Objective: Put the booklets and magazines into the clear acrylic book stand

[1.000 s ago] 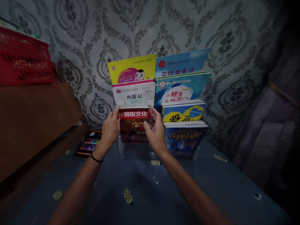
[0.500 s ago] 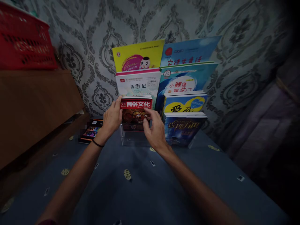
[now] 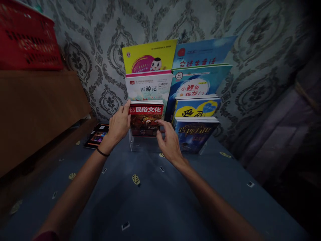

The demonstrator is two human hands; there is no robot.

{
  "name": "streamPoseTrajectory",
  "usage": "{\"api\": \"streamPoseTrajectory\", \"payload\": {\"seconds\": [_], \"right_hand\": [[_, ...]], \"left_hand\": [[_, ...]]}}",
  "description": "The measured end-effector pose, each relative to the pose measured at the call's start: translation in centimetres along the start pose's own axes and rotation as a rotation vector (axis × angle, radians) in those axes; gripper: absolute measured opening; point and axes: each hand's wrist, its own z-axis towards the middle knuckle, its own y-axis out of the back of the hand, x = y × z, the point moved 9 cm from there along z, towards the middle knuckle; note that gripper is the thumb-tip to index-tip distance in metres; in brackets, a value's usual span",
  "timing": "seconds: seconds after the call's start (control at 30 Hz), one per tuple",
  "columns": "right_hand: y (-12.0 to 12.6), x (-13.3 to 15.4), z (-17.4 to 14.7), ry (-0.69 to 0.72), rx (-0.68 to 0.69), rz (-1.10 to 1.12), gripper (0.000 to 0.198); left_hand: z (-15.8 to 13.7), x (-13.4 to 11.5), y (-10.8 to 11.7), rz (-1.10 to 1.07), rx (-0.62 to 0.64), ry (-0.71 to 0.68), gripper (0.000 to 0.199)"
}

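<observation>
A small book with a red title band and a dark picture cover (image 3: pixel 145 124) stands upright in the front left pocket of a clear display stand (image 3: pixel 131 142). My left hand (image 3: pixel 119 123) grips its left edge near the top corner, thumb at the front and some fingers hidden. At the right side of the cover is my right hand (image 3: pixel 170 140), its index fingertip at the cover and the thumb held apart below. Behind the small book rise a white book (image 3: pixel 148 83) and a yellow book (image 3: pixel 150 53).
The stand's right column holds a light blue book (image 3: pixel 203 53), a teal book (image 3: pixel 208 78), a blue-and-yellow book (image 3: pixel 198 105) and a dark blue book (image 3: pixel 193 137). Left lies a black book (image 3: pixel 97 135). A red basket (image 3: pixel 30 40) sits on a brown box (image 3: pixel 37 113). Patterned wallpaper stands behind.
My right hand has shifted slightly right and down relative to the small book's cover. My left hand stays at the book's left edge. The view has tilted slightly.
</observation>
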Motion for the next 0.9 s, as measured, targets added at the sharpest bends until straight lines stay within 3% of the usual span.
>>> {"api": "streamPoseTrajectory", "payload": {"seconds": [0.23,0.37,0.43,0.53,0.63,0.77,0.9], "right_hand": [[-0.3,0.0,-1.2,0.033,0.041,0.018,0.041],[-2.7,0.2,-4.5,0.017,0.198,0.059,0.041],[-4.6,0.4,-7.1,0.015,0.313,0.085,0.04],[-7.0,1.0,-11.1,0.035,0.452,0.092,0.041],[-8.5,1.6,-13.8,0.078,0.554,0.085,0.043],[-8.9,2.1,-14.9,0.146,0.598,0.076,0.04],[-8.6,1.9,-14.8,0.138,0.584,0.075,0.036]], "left_hand": [[-0.4,0.4,0.6,0.05,0.012,-0.007,0.06],[-1.6,4.5,0.6,0.039,-0.012,0.035,0.06],[-3.2,7.8,-0.5,0.085,0.056,0.092,0.052],[-6.8,13.4,-3.6,0.233,0.267,0.267,0.044],[-10.3,16.8,-6.2,0.289,0.361,0.363,0.052],[-13.6,19.0,-9.3,0.337,0.465,0.44,0.069],[-14.4,19.4,-10.7,0.387,0.51,0.444,0.063]]}}
